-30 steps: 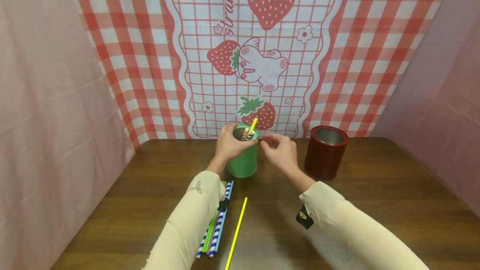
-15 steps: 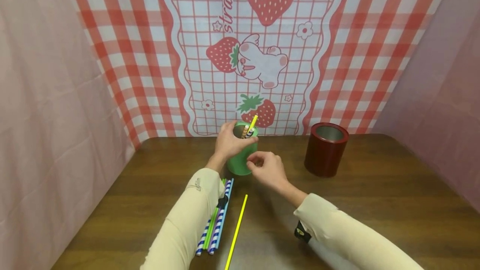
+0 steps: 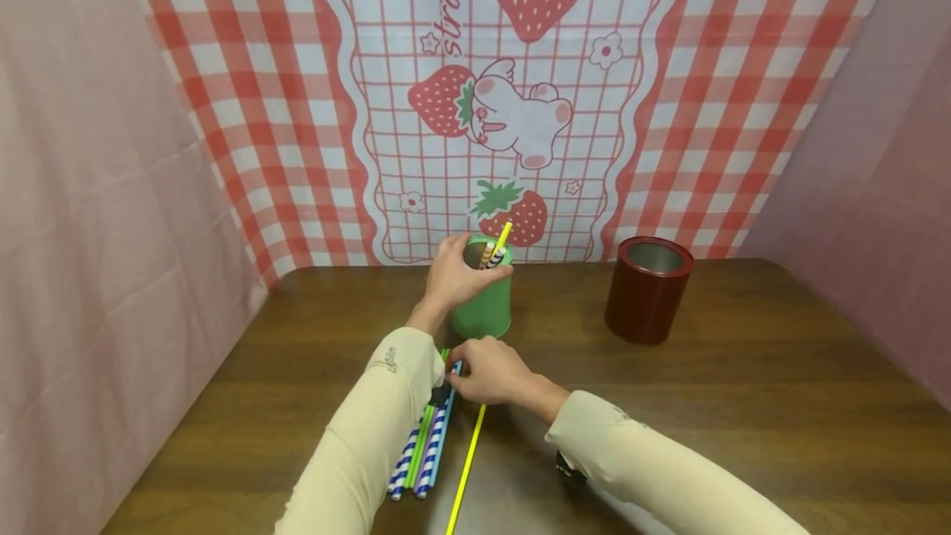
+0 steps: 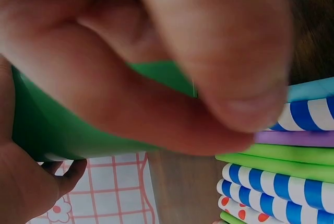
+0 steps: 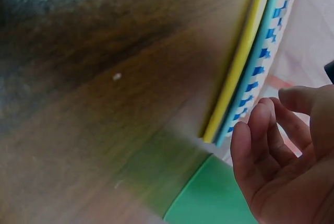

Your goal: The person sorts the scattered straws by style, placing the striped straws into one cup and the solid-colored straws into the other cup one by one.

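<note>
Leftmost of what I am working with, the bundle of straws [image 3: 432, 452] lies in front of the green can [image 3: 486, 314] and a little to its left: light blue, blue-and-white striped, purple, lime green, and one with red dots. My left forearm passes over part of it.

My left hand [image 3: 455, 277] stays where it was, wrapped round the left and near side of the can's rim with my thumb across the front, so the can stands upright and steady.

The lone yellow straw [image 3: 466, 477] lies in front of the can, apart from the bundle's right edge; it has not moved. Inside the can, the three straws [image 3: 505, 232], one yellow, one brown-striped and one black-striped, lean to the right exactly as they did a second ago.

What has changed is my right hand [image 3: 488, 370]. It has come down from beside the can's rim to the bundle's far ends, just in front of the can. My fingers are loosely bent, thumb close to the fingertips; I see no straw between them, though I cannot tell whether they touch one. I judge this as reaching for another straw, none yet lifted.

Well to the can's right, the red can [image 3: 643, 304] stands untouched.
</note>
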A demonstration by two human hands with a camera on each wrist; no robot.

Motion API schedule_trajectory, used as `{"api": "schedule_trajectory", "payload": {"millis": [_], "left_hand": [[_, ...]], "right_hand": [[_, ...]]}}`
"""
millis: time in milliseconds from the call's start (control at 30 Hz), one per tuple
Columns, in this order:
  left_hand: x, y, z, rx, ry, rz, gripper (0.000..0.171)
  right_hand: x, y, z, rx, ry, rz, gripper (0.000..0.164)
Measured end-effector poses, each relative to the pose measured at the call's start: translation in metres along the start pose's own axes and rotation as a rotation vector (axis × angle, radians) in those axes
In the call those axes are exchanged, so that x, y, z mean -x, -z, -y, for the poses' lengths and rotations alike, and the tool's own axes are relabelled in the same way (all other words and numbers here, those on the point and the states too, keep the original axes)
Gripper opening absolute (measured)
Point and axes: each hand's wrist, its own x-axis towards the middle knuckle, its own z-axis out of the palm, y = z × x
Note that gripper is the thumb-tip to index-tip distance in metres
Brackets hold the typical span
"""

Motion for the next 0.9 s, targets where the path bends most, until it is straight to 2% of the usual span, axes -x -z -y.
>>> {"api": "schedule_trajectory", "payload": {"millis": [100, 267, 467, 567, 733, 900], "left_hand": [[0.000, 0.000, -0.001, 0.000, -0.001, 0.004, 0.099], [-0.002, 0.001, -0.001, -0.006, -0.008, 0.002, 0.099], [-0.001, 0.002, 0.000, -0.007, 0.004, 0.013, 0.098], [0.000, 0.002, -0.001, -0.003, 0.010, 0.013, 0.098], [0.000, 0.001, -0.002, -0.001, 0.012, 0.007, 0.097], [0.000, 0.001, -0.001, 0.001, 0.009, 0.001, 0.098]], "right_hand": [[0.000, -0.003, -0.002, 0.019, 0.009, 0.013, 0.010], [0.001, -0.008, -0.008, 0.043, 0.017, 0.001, 0.020], [-0.002, -0.014, -0.006, 0.094, 0.038, -0.053, 0.007], [-0.002, -0.015, -0.004, 0.131, 0.055, -0.031, 0.001], [0.001, -0.016, -0.004, 0.137, 0.028, 0.003, 0.010], [0.004, -0.015, -0.005, 0.136, -0.005, 0.012, 0.011]]}}
